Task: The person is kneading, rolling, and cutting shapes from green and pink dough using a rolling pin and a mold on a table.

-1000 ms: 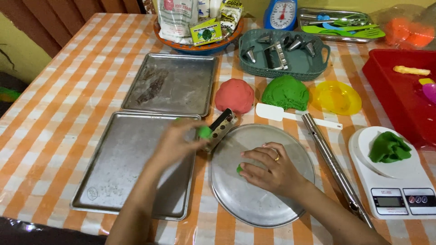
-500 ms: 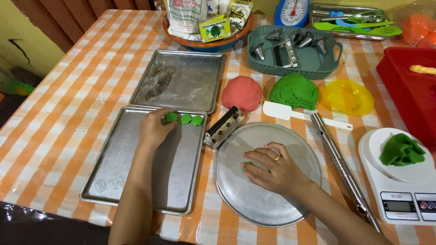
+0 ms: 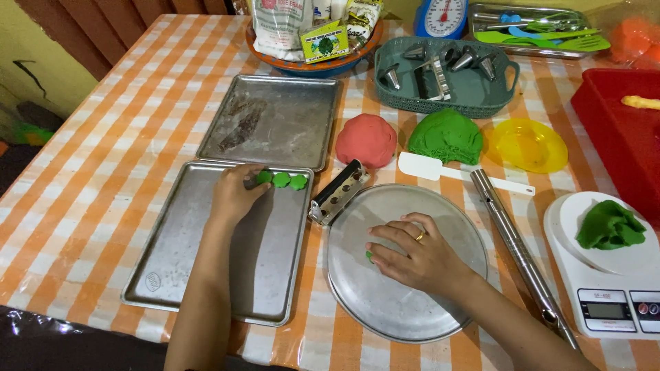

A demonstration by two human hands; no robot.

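Note:
My left hand [image 3: 236, 192] rests on the near metal baking tray [image 3: 185, 275], fingertips on the leftmost of three small green dough pieces [image 3: 282, 181] lined up along its far edge. My right hand [image 3: 412, 254] lies palm down on the round metal plate [image 3: 405, 309], covering a small green dough bit [image 3: 369, 255] that peeks out at its thumb side. A metal press mould [image 3: 337, 194] lies between tray and plate.
A second tray [image 3: 275, 124] sits behind the first. Red dough ball [image 3: 366, 139], green dough mound [image 3: 447, 135], white scraper [image 3: 440, 170], yellow dish [image 3: 526, 144], metal tube [image 3: 515, 247], scale with green dough [image 3: 608, 227], teal basket of cutters [image 3: 443, 72], red bin [image 3: 619, 117].
My left hand carried a green piece from beside the mould over to the tray's far edge and set it in the row. The right hand stayed on the round plate.

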